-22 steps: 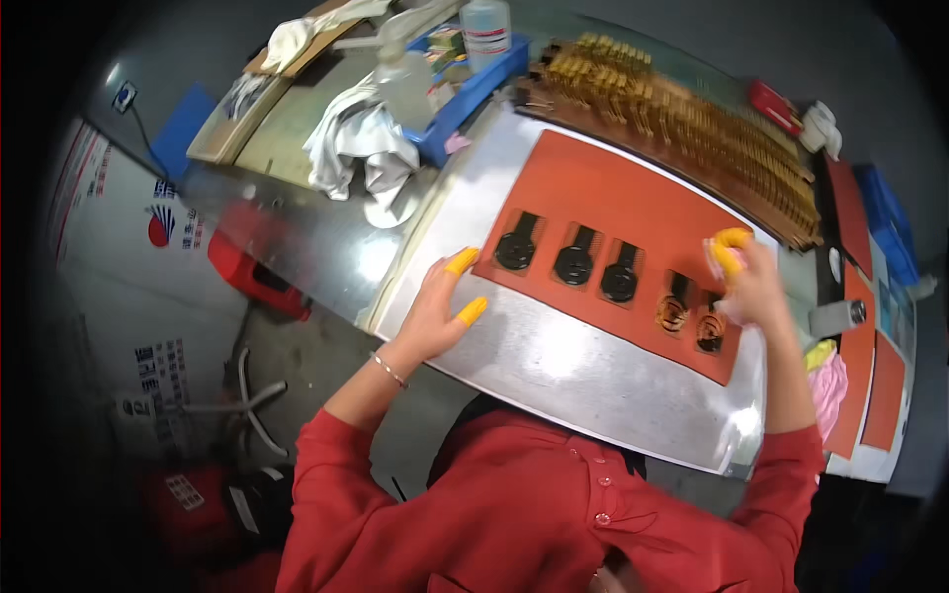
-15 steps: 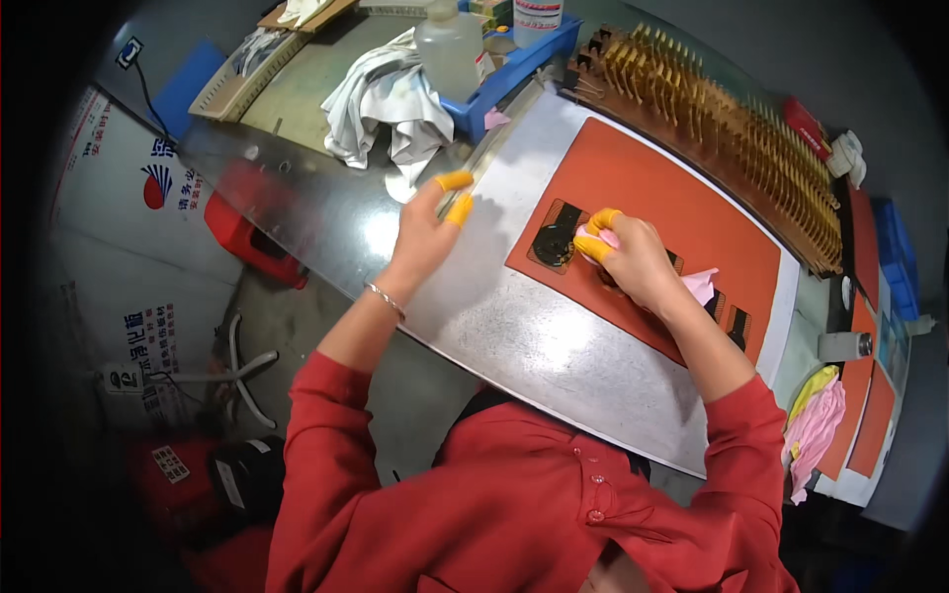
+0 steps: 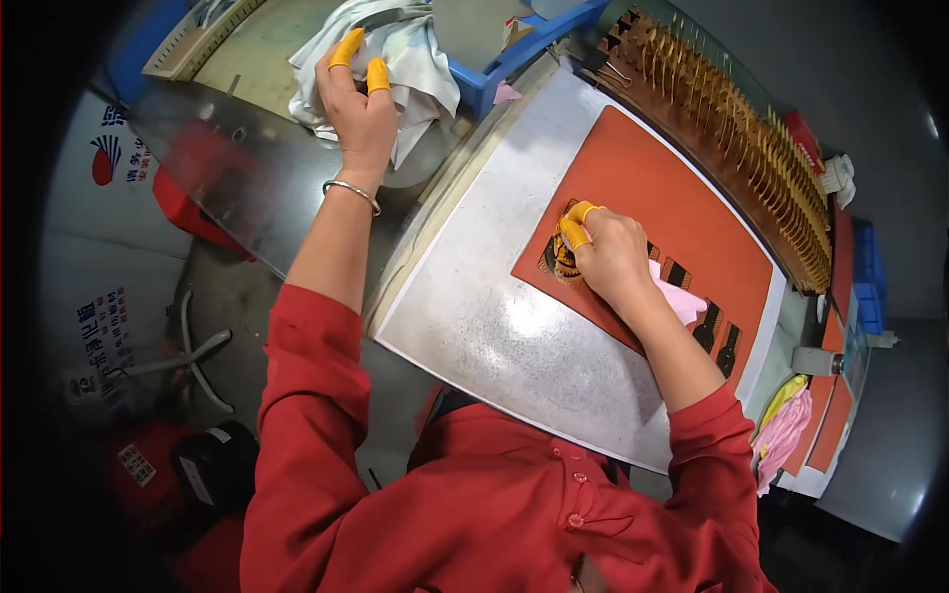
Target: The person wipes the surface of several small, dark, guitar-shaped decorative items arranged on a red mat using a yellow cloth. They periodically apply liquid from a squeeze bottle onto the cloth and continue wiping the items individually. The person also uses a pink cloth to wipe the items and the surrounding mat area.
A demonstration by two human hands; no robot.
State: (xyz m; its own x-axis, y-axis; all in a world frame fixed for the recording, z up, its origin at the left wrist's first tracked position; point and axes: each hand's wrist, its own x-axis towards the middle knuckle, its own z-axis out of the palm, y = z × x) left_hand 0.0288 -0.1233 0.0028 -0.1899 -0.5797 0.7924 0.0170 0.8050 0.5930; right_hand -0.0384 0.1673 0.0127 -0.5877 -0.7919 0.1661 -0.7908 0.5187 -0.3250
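My left hand (image 3: 360, 117) is over a crumpled white cloth (image 3: 420, 61) at the upper left. Its thumb and forefinger wear yellow finger cots and are held apart with nothing between them. My right hand (image 3: 615, 255), also in yellow cots, is closed and pressed down at a dark, gold-edged flat piece (image 3: 554, 265) on an orange mat (image 3: 682, 203). A pink cloth (image 3: 676, 296) sticks out behind this hand; the part under the palm is hidden. Several similar dark flat pieces, one of them a narrow strip (image 3: 728, 348), lie along the mat to its right.
Beyond the mat stands a long brown rack (image 3: 727, 138) of upright gold pieces. A blue bin (image 3: 484, 87) holds bottles at the back. Pink and yellow cloths (image 3: 784, 430) hang at the right edge. A beige basket (image 3: 193, 44) sits far left, a red container (image 3: 193, 208) below.
My left hand has moved up and away to the white cloth. My right hand has shifted slightly left onto the dark piece; the pink wad at its fingertips no longer shows. The view has shifted.
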